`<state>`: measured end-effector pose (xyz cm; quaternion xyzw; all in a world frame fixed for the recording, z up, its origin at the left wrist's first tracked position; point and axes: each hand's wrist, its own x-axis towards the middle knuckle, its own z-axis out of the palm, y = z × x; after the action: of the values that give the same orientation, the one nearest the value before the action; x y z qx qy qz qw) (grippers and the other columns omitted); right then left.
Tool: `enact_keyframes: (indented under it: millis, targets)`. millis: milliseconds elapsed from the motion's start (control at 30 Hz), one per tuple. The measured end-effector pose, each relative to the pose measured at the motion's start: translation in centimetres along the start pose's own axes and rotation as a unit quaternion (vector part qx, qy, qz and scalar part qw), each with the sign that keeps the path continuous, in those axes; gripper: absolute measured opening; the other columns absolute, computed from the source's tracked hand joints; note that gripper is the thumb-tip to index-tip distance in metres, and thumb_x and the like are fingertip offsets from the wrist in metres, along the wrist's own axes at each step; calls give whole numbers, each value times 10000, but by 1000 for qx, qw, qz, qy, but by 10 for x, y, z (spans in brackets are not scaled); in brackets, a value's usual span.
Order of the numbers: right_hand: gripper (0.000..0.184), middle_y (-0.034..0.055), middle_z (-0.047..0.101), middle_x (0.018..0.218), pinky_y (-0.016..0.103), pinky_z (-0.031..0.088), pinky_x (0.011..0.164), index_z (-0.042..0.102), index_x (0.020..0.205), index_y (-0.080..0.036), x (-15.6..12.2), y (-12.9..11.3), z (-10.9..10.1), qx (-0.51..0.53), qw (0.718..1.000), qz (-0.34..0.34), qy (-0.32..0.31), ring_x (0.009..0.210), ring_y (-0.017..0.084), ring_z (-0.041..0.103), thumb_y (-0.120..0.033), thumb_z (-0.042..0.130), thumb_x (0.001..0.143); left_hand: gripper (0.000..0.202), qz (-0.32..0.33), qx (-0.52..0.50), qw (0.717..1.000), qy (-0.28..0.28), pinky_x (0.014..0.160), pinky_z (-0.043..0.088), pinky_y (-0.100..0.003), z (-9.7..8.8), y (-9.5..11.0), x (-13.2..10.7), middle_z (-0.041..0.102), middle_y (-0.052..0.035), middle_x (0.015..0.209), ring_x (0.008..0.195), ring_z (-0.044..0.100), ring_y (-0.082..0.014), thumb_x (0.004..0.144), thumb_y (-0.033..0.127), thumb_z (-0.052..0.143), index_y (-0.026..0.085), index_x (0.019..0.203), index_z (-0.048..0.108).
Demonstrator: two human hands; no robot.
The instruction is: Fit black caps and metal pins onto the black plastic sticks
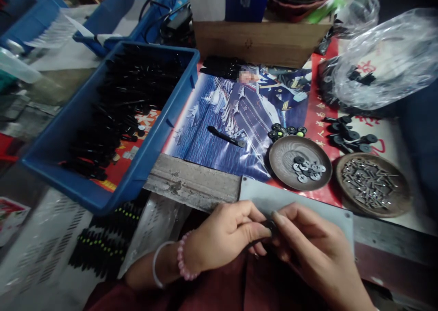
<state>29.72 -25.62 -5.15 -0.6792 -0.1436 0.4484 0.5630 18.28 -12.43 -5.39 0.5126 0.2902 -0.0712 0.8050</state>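
Note:
My left hand [227, 235], with a pink bead bracelet and a pale bangle at the wrist, is closed on a small black part [271, 228]. The thumb and fingertips of my right hand [310, 242] pinch the same part from the other side. Fingers cover most of it, so its full shape is hidden. Both hands are at the near edge of a grey plate [260, 194]. Beyond them stands a brown dish [278, 158] with silver and black discs. To its right, another dish [404, 194] holds many small metal pins.
A long black piece [226, 136] lies on the printed poster sheet [201, 142]. At left, a blue crate [137, 169] is filled with similar black pieces. Round black parts [285, 130] and stemmed black knobs [352, 137] lie behind the dishes, near a clear plastic bag [390, 64].

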Motion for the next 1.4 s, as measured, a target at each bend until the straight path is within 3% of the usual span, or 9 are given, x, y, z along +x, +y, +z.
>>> enact_keyframes:
  millis: [233, 367, 467, 633, 733, 833, 933, 1100, 1400]
  targets:
    - [394, 5, 618, 591, 186, 384, 430, 602, 690, -189, 3, 1, -1, 33, 999, 31, -6, 463, 96, 504, -515, 738, 866, 192, 5, 27, 1000, 8, 560, 518, -206, 1, -7, 12, 683, -24, 736, 597, 668, -120, 895, 345, 648, 167, 876, 577]
    - [390, -14, 570, 545, 188, 335, 423, 595, 678, -188, 2, 0, -3, 42, 998, 32, -17, 449, 86, 448, -494, 749, 865, 289, -31, -116, 988, -97, 421, 453, -152, -4, -12, 17, 674, 12, 667, 430, 575, -70, 858, 406, 715, 187, 883, 529]
    - [378, -20, 560, 525, 182, 298, 423, 609, 712, -186, 3, 1, -4, 46, 997, 57, -35, 443, 78, 421, -500, 758, 859, 341, -29, -185, 974, -124, 419, 456, -131, -7, -16, 18, 698, 7, 672, 417, 580, -57, 826, 420, 777, 178, 884, 543]
    - [250, -16, 582, 588, 251, 442, 506, 673, 924, -203, 5, 5, -7, 159, 977, 97, -105, 512, 139, 563, -445, 732, 902, 341, -33, -277, 949, -147, 481, 553, -192, -4, -22, 19, 738, -28, 681, 486, 687, -129, 799, 379, 816, 166, 885, 565]
    - [287, -32, 576, 669, 261, 472, 543, 651, 1115, -245, 2, 11, -7, 191, 971, 73, -122, 545, 124, 558, -418, 744, 906, 332, -14, -321, 940, -117, 458, 547, -192, 0, -21, 19, 740, -31, 670, 484, 685, -141, 789, 358, 818, 162, 904, 576]
    - [485, -26, 591, 791, 246, 494, 599, 600, 1229, -314, -5, 19, -2, 188, 974, 35, -120, 669, 132, 579, -440, 831, 821, 281, 35, -326, 944, -41, 449, 525, -166, 6, -15, 17, 732, -29, 665, 482, 652, -115, 813, 334, 790, 161, 878, 577]
    - [599, -23, 582, 880, 242, 533, 691, 530, 1338, -386, -12, 27, 7, 117, 985, -38, -122, 776, 141, 585, -375, 839, 825, 247, 85, -320, 943, 18, 462, 512, -157, 13, -8, 12, 731, -23, 702, 492, 618, -91, 844, 330, 758, 168, 872, 573]
    - [411, -26, 536, 935, 183, 511, 784, 561, 1303, -395, -19, 30, 18, 23, 993, -84, -75, 830, 118, 538, -312, 720, 934, 155, 145, -305, 939, 59, 525, 490, -143, 24, -5, 2, 726, -14, 758, 552, 594, -65, 909, 277, 702, 172, 909, 587]
    - [346, -31, 520, 869, 140, 504, 700, 597, 1229, -353, -19, 35, 12, 121, 982, -61, -129, 777, 97, 513, -271, 737, 923, 134, 151, -333, 929, 60, 570, 501, -170, 31, -8, -4, 719, -25, 767, 590, 607, -80, 900, 222, 696, 168, 911, 574]
